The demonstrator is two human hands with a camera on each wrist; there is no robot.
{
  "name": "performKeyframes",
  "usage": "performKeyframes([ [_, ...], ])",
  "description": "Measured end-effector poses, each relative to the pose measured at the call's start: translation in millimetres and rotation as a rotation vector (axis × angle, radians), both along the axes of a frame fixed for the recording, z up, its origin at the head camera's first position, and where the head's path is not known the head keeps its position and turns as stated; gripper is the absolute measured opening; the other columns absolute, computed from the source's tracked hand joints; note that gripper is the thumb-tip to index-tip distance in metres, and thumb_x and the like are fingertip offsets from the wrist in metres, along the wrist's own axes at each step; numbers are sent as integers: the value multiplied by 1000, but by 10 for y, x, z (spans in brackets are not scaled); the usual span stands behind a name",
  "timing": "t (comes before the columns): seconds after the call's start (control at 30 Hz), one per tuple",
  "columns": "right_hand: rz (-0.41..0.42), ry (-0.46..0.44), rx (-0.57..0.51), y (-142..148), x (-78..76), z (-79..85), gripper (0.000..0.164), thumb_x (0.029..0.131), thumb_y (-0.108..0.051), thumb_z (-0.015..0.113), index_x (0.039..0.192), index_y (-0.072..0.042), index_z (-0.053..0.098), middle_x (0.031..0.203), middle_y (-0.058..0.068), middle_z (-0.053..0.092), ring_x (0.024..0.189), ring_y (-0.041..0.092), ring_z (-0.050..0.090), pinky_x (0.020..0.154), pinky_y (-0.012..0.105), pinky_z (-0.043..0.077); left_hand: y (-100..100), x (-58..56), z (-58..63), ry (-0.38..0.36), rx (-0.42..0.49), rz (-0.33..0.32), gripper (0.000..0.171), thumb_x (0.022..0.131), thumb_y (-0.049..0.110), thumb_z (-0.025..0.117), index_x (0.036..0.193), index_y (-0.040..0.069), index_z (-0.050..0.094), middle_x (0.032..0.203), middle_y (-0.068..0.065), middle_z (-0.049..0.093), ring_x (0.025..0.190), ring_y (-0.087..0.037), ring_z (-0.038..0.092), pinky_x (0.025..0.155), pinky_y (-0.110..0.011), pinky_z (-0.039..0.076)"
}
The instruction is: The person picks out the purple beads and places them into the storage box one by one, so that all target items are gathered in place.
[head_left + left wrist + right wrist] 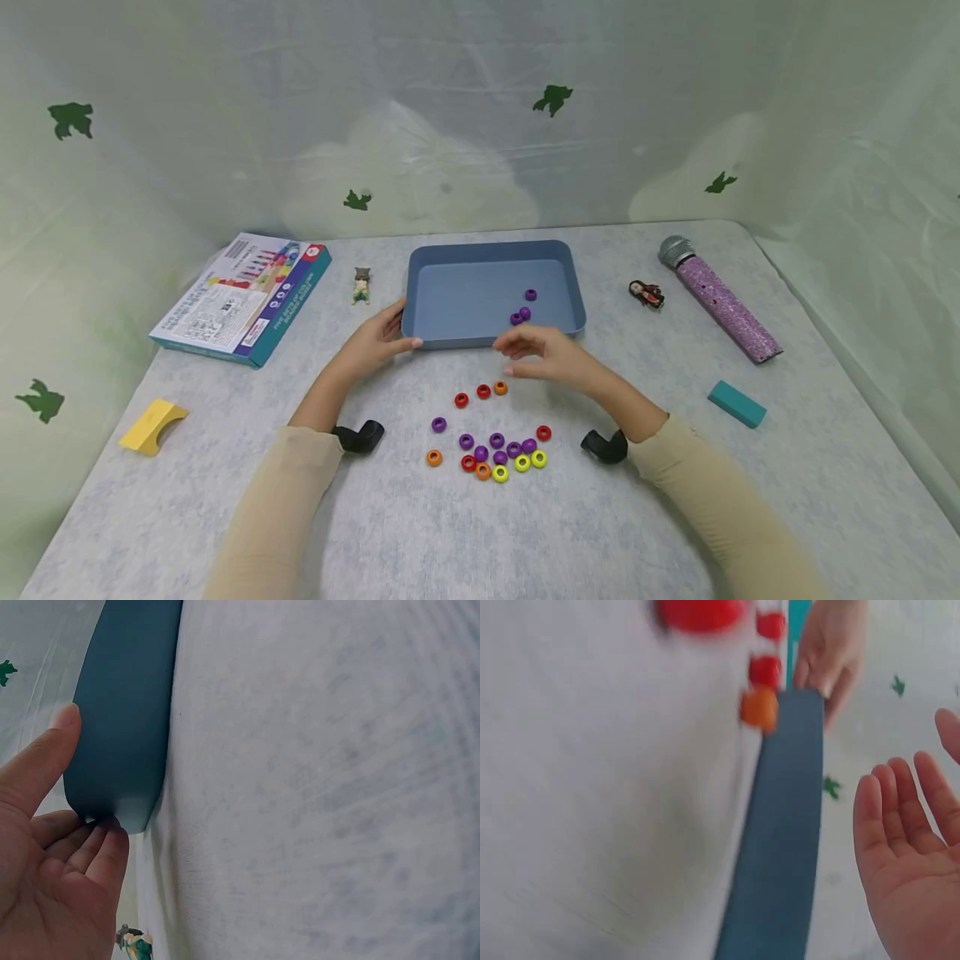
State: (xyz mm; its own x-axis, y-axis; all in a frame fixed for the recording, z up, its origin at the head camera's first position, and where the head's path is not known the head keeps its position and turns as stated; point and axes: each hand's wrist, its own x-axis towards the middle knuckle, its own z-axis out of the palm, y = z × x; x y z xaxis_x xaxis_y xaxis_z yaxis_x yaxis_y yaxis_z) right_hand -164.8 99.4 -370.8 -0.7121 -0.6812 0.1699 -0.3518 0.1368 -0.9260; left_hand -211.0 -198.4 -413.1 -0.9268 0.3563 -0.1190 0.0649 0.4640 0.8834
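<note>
A blue-grey tray lies at the back middle of the table, with three purple beads inside near its front right. My left hand grips the tray's front left corner, thumb on the front wall and fingers at the side. By the front right rim hovers my right hand, fingers loosely bent and nothing held; its palm faces up the right wrist view. Between my forearms lie several loose beads: purple, red, orange and yellow.
At the left are a boxed toy set, a yellow arch block and a small cat figure. To the right lie a small doll figure, a glittery purple microphone and a teal block.
</note>
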Motion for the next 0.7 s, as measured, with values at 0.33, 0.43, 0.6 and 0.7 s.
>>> performKeyframes([
  [0.33, 131, -88, 148, -53, 280, -475, 32, 74, -19, 62, 103, -7, 54, 101, 5, 53, 87, 19, 51, 76, 29, 45, -5, 1, 14, -1, -17, 2, 81, 74, 26, 61, 134, 11, 9, 137, -3, 8, 121, -15, 15, 98, -27, 21],
  [0.43, 145, -93, 187, -72, 319, -561, 30, 74, -20, 62, 101, -10, 56, 99, 1, 54, 84, 14, 51, 74, 24, 46, -6, -1, 12, 0, -22, 7, 81, 74, 27, 61, 134, 12, 9, 137, -3, 8, 121, -15, 15, 98, -28, 22],
  [0.6, 170, -13, 247, -112, 363, -606, 21, 75, -18, 61, 96, -12, 59, 91, -4, 56, 78, 7, 51, 68, 19, 46, 4, 1, 20, -5, -20, 2, 81, 74, 27, 61, 134, 11, 9, 137, -3, 8, 121, -15, 15, 98, -28, 21],
  [0.7, 178, 37, 270, -130, 376, -599, 15, 75, -16, 61, 91, -14, 61, 86, -6, 56, 74, 4, 51, 65, 17, 46, 22, 22, 62, -16, -4, 3, 80, 75, 24, 61, 134, 9, 9, 137, -4, 8, 122, -16, 14, 98, -28, 21],
])
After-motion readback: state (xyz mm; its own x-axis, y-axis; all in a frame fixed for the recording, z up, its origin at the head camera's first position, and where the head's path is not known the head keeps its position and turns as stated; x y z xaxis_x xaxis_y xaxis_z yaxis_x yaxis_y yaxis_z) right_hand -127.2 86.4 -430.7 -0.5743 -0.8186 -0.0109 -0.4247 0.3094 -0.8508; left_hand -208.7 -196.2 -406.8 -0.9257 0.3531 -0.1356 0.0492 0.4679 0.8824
